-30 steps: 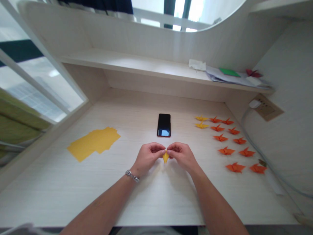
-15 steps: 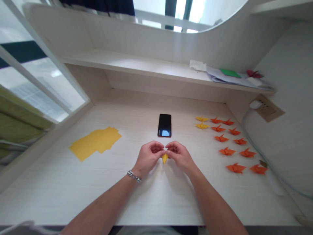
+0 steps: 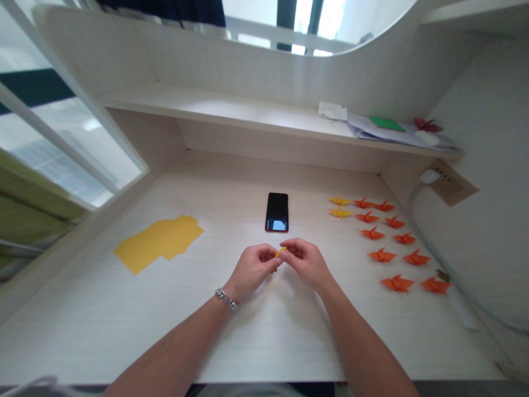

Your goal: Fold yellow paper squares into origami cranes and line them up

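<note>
No brand, label or writing can be read anywhere in view: the phone (image 3: 277,212) lies screen up and dark, showing only a pale reflection, and the wall socket plate (image 3: 449,182) at far right carries no legible marking.

My left hand (image 3: 253,269) and right hand (image 3: 306,263) meet above the counter (image 3: 124,325), near its middle. Between them I pinch a small yellow folded paper piece (image 3: 280,252). Each grip is narrow, thumb and forefinger closed on the paper from either side. Only a thin sliver of yellow shows between the fingertips; the rest is covered by my fingers, so its shape cannot be told. The piece sits at the far edge of both hands, at the fingertips, with the palms nearer to me. Whether it clears the counter surface I cannot tell. A metal bracelet (image 3: 225,298) sits on my left wrist.

The phone lies just beyond the hands, apart from them. To the left, well apart, a loose stack of yellow paper sheets (image 3: 159,241) lies flat on the counter. To the right, folded orange paper cranes (image 3: 390,242) stand in two rows running near to far, and two yellow paper cranes (image 3: 340,207) sit at the far left end of that group.

On the shelf (image 3: 206,107) above the far edge lie loose papers (image 3: 384,131), among them a green sheet (image 3: 387,123), with a dark red folded piece (image 3: 427,125) at the right end. A cable (image 3: 433,251) runs down from the socket plate along the right wall.
</note>
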`<state>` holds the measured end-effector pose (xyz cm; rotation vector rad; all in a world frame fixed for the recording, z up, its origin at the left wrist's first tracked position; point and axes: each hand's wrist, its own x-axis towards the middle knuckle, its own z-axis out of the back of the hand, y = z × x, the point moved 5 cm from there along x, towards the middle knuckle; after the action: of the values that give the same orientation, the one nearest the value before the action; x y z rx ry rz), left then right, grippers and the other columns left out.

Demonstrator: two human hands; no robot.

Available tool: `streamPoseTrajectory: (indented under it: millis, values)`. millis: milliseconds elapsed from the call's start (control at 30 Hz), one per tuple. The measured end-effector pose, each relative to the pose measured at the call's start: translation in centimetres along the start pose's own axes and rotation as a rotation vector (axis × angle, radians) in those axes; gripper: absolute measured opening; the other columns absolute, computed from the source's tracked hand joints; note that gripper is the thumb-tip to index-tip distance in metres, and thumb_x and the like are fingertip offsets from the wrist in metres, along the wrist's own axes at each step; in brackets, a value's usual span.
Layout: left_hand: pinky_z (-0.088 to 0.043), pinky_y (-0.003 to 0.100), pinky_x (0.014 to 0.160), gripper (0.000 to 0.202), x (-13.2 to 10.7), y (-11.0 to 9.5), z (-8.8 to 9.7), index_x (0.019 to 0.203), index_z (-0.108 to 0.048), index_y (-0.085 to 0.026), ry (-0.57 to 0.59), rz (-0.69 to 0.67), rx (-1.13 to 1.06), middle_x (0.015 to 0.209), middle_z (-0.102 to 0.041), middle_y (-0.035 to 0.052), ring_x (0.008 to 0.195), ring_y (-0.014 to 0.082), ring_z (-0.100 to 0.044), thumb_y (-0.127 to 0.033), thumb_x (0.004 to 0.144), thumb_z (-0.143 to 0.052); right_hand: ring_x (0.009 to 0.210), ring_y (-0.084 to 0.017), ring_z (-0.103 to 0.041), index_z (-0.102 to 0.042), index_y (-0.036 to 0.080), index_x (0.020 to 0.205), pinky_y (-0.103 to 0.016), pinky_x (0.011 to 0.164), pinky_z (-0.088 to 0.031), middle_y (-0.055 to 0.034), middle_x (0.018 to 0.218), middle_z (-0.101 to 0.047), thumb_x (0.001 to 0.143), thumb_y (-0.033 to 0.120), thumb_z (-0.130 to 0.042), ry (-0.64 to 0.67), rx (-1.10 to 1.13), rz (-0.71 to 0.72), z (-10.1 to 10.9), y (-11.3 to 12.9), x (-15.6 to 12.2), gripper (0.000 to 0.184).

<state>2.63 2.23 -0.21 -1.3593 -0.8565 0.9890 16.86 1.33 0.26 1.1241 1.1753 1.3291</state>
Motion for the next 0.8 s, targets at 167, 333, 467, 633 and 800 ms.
streamPoseTrajectory:
  millis: [167, 333, 467, 633, 800]
  values:
    - [-0.049, 0.026, 0.062, 0.023, 0.0, -0.5, 0.1, 0.078, -0.067, -0.014, -0.068, -0.056, -0.010, 0.070, -0.067, 0.0050, 0.065, 0.0157, -0.061, -0.037, 0.076, -0.064, 0.062, -0.015, -0.059, -0.067, 0.017, 0.075, -0.027, 0.060, -0.047, -0.0021, 0.065, -0.065, 0.076, 0.032, -0.065, -0.140, 0.003, 0.025, 0.0, -0.1, 0.1, 0.015]
    - [-0.047, 0.025, 0.059, 0.019, -0.2, -1.1, 0.9, 0.076, -0.067, -0.016, -0.152, -0.097, 0.152, 0.066, -0.065, 0.0029, 0.062, 0.0152, -0.059, -0.034, 0.079, -0.061, 0.060, -0.015, -0.060, -0.066, 0.016, 0.076, -0.026, 0.056, -0.048, -0.0027, 0.066, -0.066, 0.072, 0.036, -0.068, -0.118, 0.156, -0.033, -0.5, -0.7, 0.2, 0.020]
    - [-0.046, 0.025, 0.060, 0.013, -0.5, -2.1, 1.6, 0.073, -0.069, -0.020, -0.168, -0.198, 0.324, 0.069, -0.068, 0.0027, 0.063, 0.0161, -0.060, -0.030, 0.077, -0.063, 0.059, -0.015, -0.062, -0.067, 0.016, 0.077, -0.025, 0.053, -0.048, -0.0037, 0.067, -0.067, 0.071, 0.041, -0.069, -0.025, 0.195, -0.134, -0.5, -0.6, 0.0, 0.026]
    - [-0.050, 0.028, 0.068, 0.015, -0.3, -2.0, 2.1, 0.081, -0.068, -0.019, -0.230, -0.190, 0.189, 0.080, -0.071, 0.0043, 0.073, 0.0178, -0.065, -0.030, 0.072, -0.071, 0.061, -0.014, -0.061, -0.070, 0.016, 0.075, -0.025, 0.057, -0.049, -0.0041, 0.068, -0.068, 0.067, 0.038, -0.073, -0.018, 0.211, -0.159, -0.3, -0.3, -0.2, 0.024]
    - [-0.053, 0.033, 0.076, 0.027, 0.1, -1.0, 1.8, 0.084, -0.061, -0.015, -0.236, -0.109, -0.145, 0.084, -0.071, 0.0066, 0.081, 0.0198, -0.067, -0.030, 0.066, -0.076, 0.074, -0.019, -0.065, -0.073, 0.017, 0.080, -0.034, 0.074, -0.051, -0.0065, 0.079, -0.073, 0.061, 0.033, -0.078, -0.032, 0.346, -0.120, -0.8, -0.2, -0.1, 0.025]
